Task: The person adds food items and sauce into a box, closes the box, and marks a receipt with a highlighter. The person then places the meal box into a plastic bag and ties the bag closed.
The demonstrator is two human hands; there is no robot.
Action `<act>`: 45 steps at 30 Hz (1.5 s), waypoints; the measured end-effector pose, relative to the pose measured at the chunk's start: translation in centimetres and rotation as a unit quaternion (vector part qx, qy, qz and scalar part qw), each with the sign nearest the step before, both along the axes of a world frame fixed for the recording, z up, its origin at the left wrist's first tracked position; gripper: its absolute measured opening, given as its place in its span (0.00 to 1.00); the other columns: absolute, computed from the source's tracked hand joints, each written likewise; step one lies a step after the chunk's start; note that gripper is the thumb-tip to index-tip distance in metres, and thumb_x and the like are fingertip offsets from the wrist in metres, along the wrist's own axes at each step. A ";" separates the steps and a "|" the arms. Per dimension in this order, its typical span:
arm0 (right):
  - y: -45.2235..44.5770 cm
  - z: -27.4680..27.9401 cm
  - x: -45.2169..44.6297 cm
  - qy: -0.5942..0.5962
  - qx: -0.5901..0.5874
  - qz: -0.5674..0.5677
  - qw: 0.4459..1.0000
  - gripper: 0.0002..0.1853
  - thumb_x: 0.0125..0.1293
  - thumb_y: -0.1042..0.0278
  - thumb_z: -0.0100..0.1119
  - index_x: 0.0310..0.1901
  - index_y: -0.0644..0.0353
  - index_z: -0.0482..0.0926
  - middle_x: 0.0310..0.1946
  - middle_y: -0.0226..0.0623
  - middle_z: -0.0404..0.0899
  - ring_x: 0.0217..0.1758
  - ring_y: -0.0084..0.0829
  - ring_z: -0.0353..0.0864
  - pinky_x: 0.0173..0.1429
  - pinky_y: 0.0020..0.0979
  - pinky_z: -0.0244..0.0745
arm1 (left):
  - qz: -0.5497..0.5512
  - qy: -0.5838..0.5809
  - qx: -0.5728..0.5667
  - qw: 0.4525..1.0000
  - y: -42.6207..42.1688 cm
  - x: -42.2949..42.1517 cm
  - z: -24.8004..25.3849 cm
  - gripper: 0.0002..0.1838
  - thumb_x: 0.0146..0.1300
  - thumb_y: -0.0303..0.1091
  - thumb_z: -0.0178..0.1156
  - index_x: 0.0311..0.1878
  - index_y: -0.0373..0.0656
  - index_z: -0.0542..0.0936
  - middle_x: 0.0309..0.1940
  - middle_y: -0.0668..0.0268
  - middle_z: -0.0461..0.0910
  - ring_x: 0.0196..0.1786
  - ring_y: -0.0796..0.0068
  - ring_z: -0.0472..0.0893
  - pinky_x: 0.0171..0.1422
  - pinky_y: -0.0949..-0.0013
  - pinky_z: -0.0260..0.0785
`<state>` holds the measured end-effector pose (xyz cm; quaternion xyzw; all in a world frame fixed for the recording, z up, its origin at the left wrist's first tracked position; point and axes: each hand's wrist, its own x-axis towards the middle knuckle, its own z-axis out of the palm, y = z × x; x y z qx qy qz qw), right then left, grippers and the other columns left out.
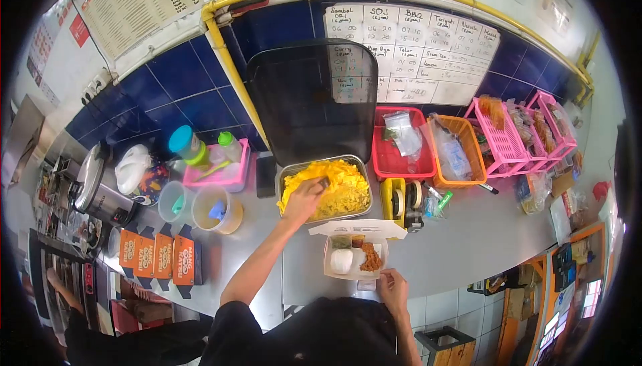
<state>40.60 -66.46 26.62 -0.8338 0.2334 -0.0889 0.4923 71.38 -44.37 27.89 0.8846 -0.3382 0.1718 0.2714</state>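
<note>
My left hand [304, 199] reaches over a metal tray [366, 212] filled with yellow scrambled egg [338, 182]. Its fingers are bent together around something small and greyish at the egg's surface, too unclear to name. Nearer to me stands an open paper food box [351, 278], its lid folded back. Inside it lie a white ball of rice [342, 261], a brown fried piece [370, 258] and a green packet [341, 241]. My right hand [393, 287] is at the box's front right corner, fingers curled; whether they grip the box is unclear.
A dark tinted lid [311, 98] stands upright behind the tray. To its right are a red basket [381, 165], an orange basket [461, 182] and a tape dispenser [394, 199]. Plastic tubs [217, 215] and folded orange boxes [164, 256] stand left. Another person's arm [63, 291] shows far left.
</note>
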 end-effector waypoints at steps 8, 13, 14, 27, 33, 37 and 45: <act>-0.1 -0.4 1.0 -0.004 0.001 -0.006 1.000 0.05 0.68 0.73 0.62 0.42 0.63 0.83 0.29 0.41 0.85 0.28 0.30 0.81 0.36 0.31 0.76 | -0.135 -0.049 0.178 0.973 0.6 0.8 -0.3 0.15 0.59 0.27 0.64 0.50 0.44 0.76 0.64 0.59 0.74 0.63 0.57 0.79 0.58 0.61 0.81; 0.3 -0.6 0.9 -0.014 -0.005 -0.010 1.000 0.05 0.68 0.73 0.61 0.42 0.63 0.83 0.29 0.41 0.85 0.28 0.29 0.81 0.36 0.31 0.75 | -0.170 -0.033 0.198 0.965 0.6 0.8 -2.0 0.14 0.61 0.28 0.62 0.51 0.45 0.75 0.63 0.61 0.75 0.62 0.57 0.79 0.58 0.61 0.80; 0.3 -0.6 0.7 -0.016 0.006 -0.013 1.000 0.05 0.68 0.72 0.61 0.41 0.63 0.84 0.29 0.38 0.85 0.28 0.27 0.81 0.35 0.30 0.75 | -0.209 0.037 0.235 0.949 0.6 0.7 -2.7 0.15 0.62 0.29 0.63 0.52 0.45 0.75 0.63 0.60 0.75 0.60 0.56 0.81 0.56 0.60 0.80; -1.3 -1.4 -2.8 -0.002 0.010 -0.053 0.999 0.05 0.70 0.73 0.59 0.41 0.63 0.82 0.28 0.34 0.84 0.30 0.23 0.80 0.36 0.28 0.75 | 0.027 0.047 -0.103 0.993 4.4 -2.1 2.2 0.06 0.65 0.30 0.67 0.40 0.38 0.83 0.52 0.54 0.85 0.46 0.51 0.86 0.50 0.58 0.80; -1.9 -0.3 -0.6 -0.002 0.002 -0.037 0.999 0.05 0.71 0.73 0.58 0.42 0.63 0.82 0.29 0.34 0.84 0.30 0.23 0.81 0.36 0.28 0.75 | -0.069 -0.057 0.036 0.995 3.5 -1.1 -0.8 0.07 0.64 0.28 0.65 0.43 0.40 0.79 0.57 0.59 0.81 0.57 0.54 0.82 0.56 0.56 0.79; -2.3 -0.2 -0.1 -0.017 0.000 -0.044 0.999 0.05 0.71 0.72 0.58 0.43 0.63 0.82 0.29 0.34 0.85 0.31 0.23 0.82 0.36 0.28 0.75 | -0.087 0.041 0.086 0.992 4.1 -1.6 -2.7 0.12 0.59 0.26 0.63 0.48 0.42 0.82 0.54 0.62 0.79 0.58 0.54 0.79 0.61 0.59 0.76; -2.0 -1.2 -0.7 0.001 0.010 -0.057 0.998 0.05 0.72 0.72 0.58 0.42 0.64 0.82 0.30 0.34 0.85 0.31 0.24 0.84 0.37 0.28 0.76 | -0.019 0.107 0.000 0.994 4.4 -2.2 -1.6 0.10 0.65 0.28 0.60 0.49 0.41 0.79 0.50 0.59 0.80 0.53 0.52 0.81 0.53 0.52 0.77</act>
